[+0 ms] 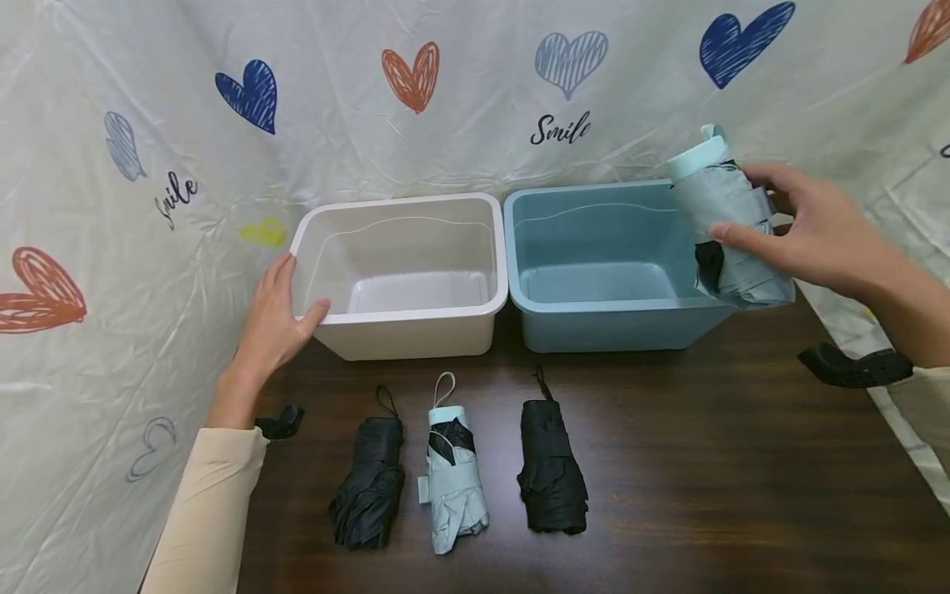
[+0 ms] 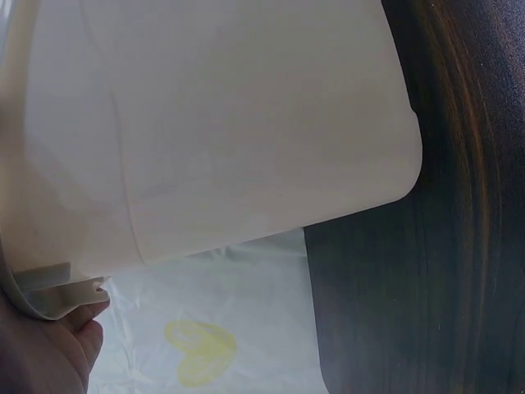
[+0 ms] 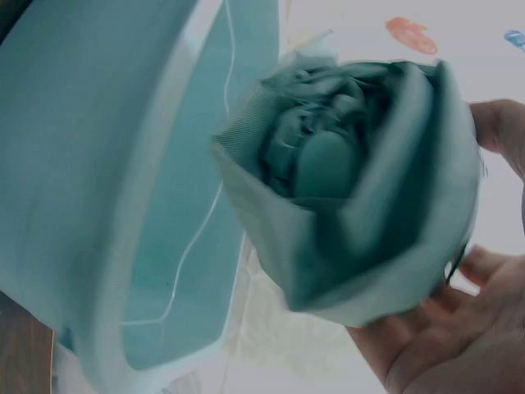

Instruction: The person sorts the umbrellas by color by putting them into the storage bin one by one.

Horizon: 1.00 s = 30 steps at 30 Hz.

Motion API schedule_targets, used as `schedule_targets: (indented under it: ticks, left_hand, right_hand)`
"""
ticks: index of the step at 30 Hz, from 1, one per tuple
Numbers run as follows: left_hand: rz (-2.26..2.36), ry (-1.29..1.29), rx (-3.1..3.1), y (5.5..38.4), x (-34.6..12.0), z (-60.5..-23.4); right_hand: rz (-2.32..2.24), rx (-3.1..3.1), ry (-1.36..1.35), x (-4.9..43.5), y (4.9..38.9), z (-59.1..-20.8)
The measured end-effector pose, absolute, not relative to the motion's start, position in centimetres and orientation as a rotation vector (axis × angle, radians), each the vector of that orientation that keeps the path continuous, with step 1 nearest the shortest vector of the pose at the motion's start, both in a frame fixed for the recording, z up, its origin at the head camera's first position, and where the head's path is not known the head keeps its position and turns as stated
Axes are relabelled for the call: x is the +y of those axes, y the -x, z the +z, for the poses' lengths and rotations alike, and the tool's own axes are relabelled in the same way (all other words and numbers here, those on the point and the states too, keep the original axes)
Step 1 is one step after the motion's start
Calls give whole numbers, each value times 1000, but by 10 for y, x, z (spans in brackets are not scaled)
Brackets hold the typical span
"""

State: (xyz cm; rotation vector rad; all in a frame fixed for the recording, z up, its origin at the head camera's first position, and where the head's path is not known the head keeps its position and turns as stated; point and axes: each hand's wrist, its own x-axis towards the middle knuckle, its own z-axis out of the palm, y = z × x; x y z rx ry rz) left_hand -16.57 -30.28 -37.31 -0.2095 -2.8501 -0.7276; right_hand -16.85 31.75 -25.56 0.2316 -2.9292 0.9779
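My right hand [image 1: 824, 227] grips a folded light-blue umbrella [image 1: 723, 223], thumb on the near side, above the right end of the blue bin [image 1: 616, 307]. Its mint cap points up and left; the right wrist view looks at the gathered cloth end of the umbrella [image 3: 328, 189]. At the left, my left hand [image 1: 275, 322] holds the rim of the white bin [image 1: 404, 316] at its front left corner. Side by side in front of the bins lie a black umbrella [image 1: 369, 483], a pale blue-grey umbrella [image 1: 454, 478] and another black umbrella [image 1: 552, 466], all folded.
Both bins stand next to each other on a dark wooden table [image 1: 705, 470], nothing seen inside them. Behind and to the left hangs a pale cloth [image 1: 319, 99] printed with hearts and "Smile". Each wrist carries a black strap piece [image 1: 853, 365].
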Motion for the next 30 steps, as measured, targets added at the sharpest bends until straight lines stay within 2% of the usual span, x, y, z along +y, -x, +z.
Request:
schedule_targets:
  ticks: [12, 20, 30]
  left_hand:
    - [-737, 191, -2848, 164, -305, -376]
    - [-739, 185, -2860, 169, -301, -375]
    - [-746, 189, -2851, 168, -303, -378]
  right_hand:
    - [793, -2994, -502, 318, 201, -255]
    - [675, -3027, -541, 324, 208, -258]
    - [484, -3005, -740, 317, 216, -261]
